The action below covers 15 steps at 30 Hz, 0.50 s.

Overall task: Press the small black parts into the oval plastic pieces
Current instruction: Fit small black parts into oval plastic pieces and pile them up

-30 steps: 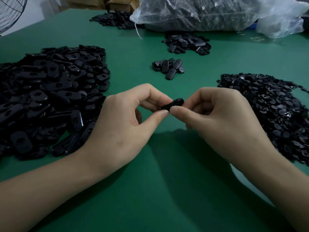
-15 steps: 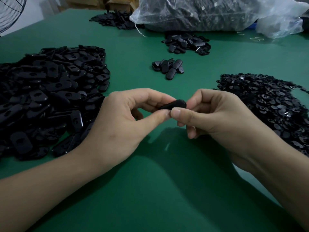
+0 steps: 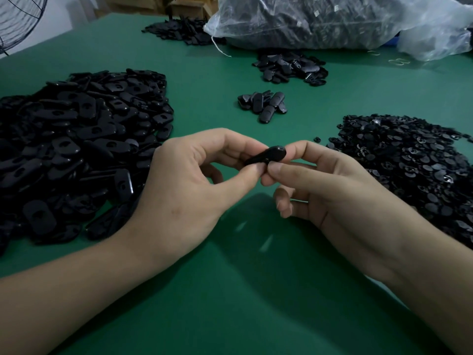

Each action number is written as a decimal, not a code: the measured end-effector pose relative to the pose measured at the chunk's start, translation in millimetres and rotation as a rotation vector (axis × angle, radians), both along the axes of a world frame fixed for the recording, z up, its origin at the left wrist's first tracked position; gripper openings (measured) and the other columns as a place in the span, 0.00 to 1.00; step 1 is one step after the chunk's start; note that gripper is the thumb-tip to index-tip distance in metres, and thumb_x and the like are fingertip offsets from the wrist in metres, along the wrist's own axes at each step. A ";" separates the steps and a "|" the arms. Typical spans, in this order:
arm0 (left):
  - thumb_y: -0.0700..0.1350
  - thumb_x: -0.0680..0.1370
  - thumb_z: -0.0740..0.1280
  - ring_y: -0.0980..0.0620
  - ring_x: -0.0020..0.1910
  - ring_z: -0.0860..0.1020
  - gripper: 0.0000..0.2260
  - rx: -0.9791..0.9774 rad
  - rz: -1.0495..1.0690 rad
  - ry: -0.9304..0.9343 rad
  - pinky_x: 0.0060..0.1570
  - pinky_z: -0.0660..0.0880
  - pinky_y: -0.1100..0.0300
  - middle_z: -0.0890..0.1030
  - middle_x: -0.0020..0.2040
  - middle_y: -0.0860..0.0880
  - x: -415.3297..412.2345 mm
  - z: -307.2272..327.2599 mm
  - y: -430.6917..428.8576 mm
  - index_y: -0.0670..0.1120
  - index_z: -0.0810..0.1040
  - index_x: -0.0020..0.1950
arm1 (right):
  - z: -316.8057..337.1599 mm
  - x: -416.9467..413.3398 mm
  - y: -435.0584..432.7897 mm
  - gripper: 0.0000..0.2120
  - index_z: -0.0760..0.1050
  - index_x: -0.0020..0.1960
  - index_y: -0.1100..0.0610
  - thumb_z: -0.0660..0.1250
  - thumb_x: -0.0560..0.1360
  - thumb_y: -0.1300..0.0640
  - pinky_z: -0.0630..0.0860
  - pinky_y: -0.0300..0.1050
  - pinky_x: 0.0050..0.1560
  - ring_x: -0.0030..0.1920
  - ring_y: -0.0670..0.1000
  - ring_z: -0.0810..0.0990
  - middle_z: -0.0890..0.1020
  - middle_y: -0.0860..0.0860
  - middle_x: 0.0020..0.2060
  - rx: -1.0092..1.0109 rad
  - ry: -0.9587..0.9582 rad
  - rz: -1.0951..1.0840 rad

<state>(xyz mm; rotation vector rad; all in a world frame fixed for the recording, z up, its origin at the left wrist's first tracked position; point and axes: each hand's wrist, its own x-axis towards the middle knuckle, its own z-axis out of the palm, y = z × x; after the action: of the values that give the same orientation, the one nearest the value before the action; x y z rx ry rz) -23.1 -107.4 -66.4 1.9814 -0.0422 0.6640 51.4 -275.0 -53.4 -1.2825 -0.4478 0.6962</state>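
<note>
Head cam: left hand [image 3: 184, 190] & right hand [image 3: 330, 190] both pinching oval piece [image 3: 267, 155] above table [image 3: 230, 303].

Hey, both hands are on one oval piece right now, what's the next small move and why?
Likely one firm thumb squeeze: left hand and right hand both pinch the oval piece, and I cannot see whether its small part is seated.

We looked through one head-worn camera, forward and down over the green table [image 3: 230, 308]. Our left hand [image 3: 189, 185] and right hand [image 3: 332, 193] sat close, mid-frame.
</note>
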 end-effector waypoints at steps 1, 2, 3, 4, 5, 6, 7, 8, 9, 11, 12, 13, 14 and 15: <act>0.42 0.75 0.75 0.55 0.45 0.85 0.07 0.016 0.010 -0.016 0.40 0.78 0.53 0.87 0.42 0.58 -0.5 0.1 -0.1 0.54 0.85 0.49 | -0.5 -0.2 0.1 0.14 0.74 0.51 0.57 0.74 0.68 0.58 0.77 0.39 0.33 0.30 0.48 0.78 0.85 0.55 0.41 0.017 0.020 0.007; 0.42 0.75 0.75 0.56 0.45 0.85 0.07 0.032 0.019 -0.032 0.39 0.78 0.55 0.87 0.42 0.59 -0.8 0.3 -0.3 0.54 0.85 0.49 | -0.8 -0.2 0.4 0.14 0.74 0.51 0.57 0.74 0.68 0.59 0.77 0.39 0.33 0.30 0.48 0.78 0.85 0.55 0.40 0.033 0.042 0.013; 0.42 0.75 0.75 0.56 0.44 0.85 0.07 0.047 0.027 -0.047 0.39 0.78 0.57 0.87 0.42 0.59 -1.3 0.9 -0.7 0.55 0.85 0.48 | -1.0 -0.3 0.4 0.14 0.74 0.51 0.57 0.74 0.68 0.59 0.77 0.39 0.33 0.30 0.48 0.78 0.85 0.55 0.40 0.045 0.057 0.020; 0.42 0.75 0.75 0.56 0.44 0.85 0.08 0.063 0.035 -0.061 0.39 0.78 0.59 0.87 0.42 0.59 -1.7 1.3 -1.2 0.55 0.85 0.48 | -1.2 -0.4 0.5 0.14 0.74 0.50 0.56 0.74 0.68 0.59 0.77 0.39 0.33 0.30 0.47 0.77 0.85 0.55 0.40 0.052 0.068 0.027; 0.42 0.75 0.75 0.57 0.44 0.85 0.08 0.082 0.046 -0.078 0.39 0.78 0.61 0.86 0.42 0.60 -2.3 1.7 -1.6 0.55 0.85 0.48 | -1.2 -0.4 0.3 0.13 0.74 0.50 0.56 0.74 0.68 0.60 0.77 0.39 0.33 0.30 0.47 0.77 0.85 0.55 0.40 0.058 0.079 0.036; 0.41 0.74 0.75 0.58 0.44 0.85 0.08 0.105 0.057 -0.095 0.40 0.78 0.64 0.86 0.42 0.60 -2.9 1.8 -1.9 0.55 0.85 0.48 | -1.5 -0.2 0.2 0.14 0.74 0.50 0.56 0.75 0.68 0.61 0.77 0.40 0.33 0.30 0.47 0.77 0.84 0.55 0.40 0.066 0.097 0.046; 0.41 0.74 0.75 0.59 0.45 0.85 0.09 0.129 0.067 -0.114 0.41 0.77 0.65 0.86 0.42 0.60 -3.8 2.5 -2.0 0.55 0.84 0.48 | -1.4 0.2 -0.3 0.14 0.74 0.50 0.56 0.75 0.69 0.62 0.77 0.40 0.33 0.30 0.47 0.77 0.84 0.55 0.40 0.077 0.122 0.059; 0.40 0.75 0.76 0.59 0.45 0.85 0.09 0.158 0.075 -0.131 0.42 0.78 0.65 0.86 0.42 0.60 -4.5 3.2 -2.5 0.54 0.84 0.49 | -1.3 0.5 -0.9 0.14 0.73 0.49 0.55 0.75 0.69 0.62 0.77 0.40 0.33 0.30 0.47 0.77 0.84 0.55 0.40 0.088 0.148 0.072; 0.40 0.75 0.76 0.59 0.45 0.84 0.09 0.196 0.082 -0.155 0.43 0.78 0.64 0.86 0.43 0.59 -5.4 4.0 -2.5 0.53 0.85 0.49 | -1.0 1.0 -1.5 0.13 0.73 0.48 0.54 0.75 0.68 0.62 0.77 0.41 0.33 0.29 0.47 0.77 0.84 0.54 0.39 0.096 0.170 0.086; 0.38 0.76 0.75 0.58 0.46 0.84 0.07 0.277 0.087 -0.203 0.45 0.79 0.63 0.85 0.45 0.57 -6.7 5.4 -2.7 0.49 0.85 0.50 | -0.1 1.7 -3.1 0.12 0.73 0.46 0.54 0.74 0.69 0.62 0.77 0.41 0.34 0.29 0.46 0.77 0.84 0.54 0.39 0.103 0.195 0.110; 0.38 0.76 0.75 0.58 0.46 0.83 0.05 0.295 0.078 -0.217 0.47 0.78 0.65 0.85 0.46 0.55 -7.2 5.5 -2.6 0.47 0.85 0.50 | 0.3 1.9 -4.1 0.11 0.73 0.45 0.54 0.74 0.69 0.63 0.77 0.41 0.34 0.29 0.46 0.77 0.84 0.54 0.39 0.103 0.202 0.121; 0.38 0.76 0.75 0.57 0.46 0.83 0.04 0.291 0.057 -0.215 0.49 0.78 0.67 0.85 0.46 0.53 -7.4 5.2 -2.6 0.44 0.85 0.49 | 0.6 2.0 -5.0 0.10 0.74 0.44 0.54 0.74 0.69 0.63 0.77 0.41 0.35 0.29 0.46 0.76 0.84 0.54 0.38 0.103 0.206 0.130; 0.38 0.76 0.74 0.57 0.47 0.82 0.03 0.269 0.037 -0.200 0.50 0.77 0.69 0.85 0.46 0.51 -7.7 5.5 -3.2 0.42 0.85 0.49 | 1.0 2.1 -5.6 0.10 0.74 0.43 0.54 0.74 0.69 0.63 0.77 0.41 0.35 0.28 0.46 0.76 0.84 0.54 0.38 0.105 0.209 0.138; 0.38 0.76 0.74 0.56 0.47 0.82 0.03 0.248 0.027 -0.182 0.50 0.76 0.71 0.85 0.47 0.49 -7.8 5.9 -3.8 0.40 0.84 0.49 | 1.5 2.0 -6.3 0.09 0.75 0.43 0.54 0.74 0.69 0.63 0.77 0.41 0.35 0.28 0.46 0.76 0.84 0.54 0.38 0.111 0.210 0.144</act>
<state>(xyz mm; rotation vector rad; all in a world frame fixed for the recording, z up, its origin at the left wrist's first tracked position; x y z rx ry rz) -30.9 -111.2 -60.5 2.1552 -0.2179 0.8903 53.4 -281.2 -51.9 -1.0673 -0.4032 0.9060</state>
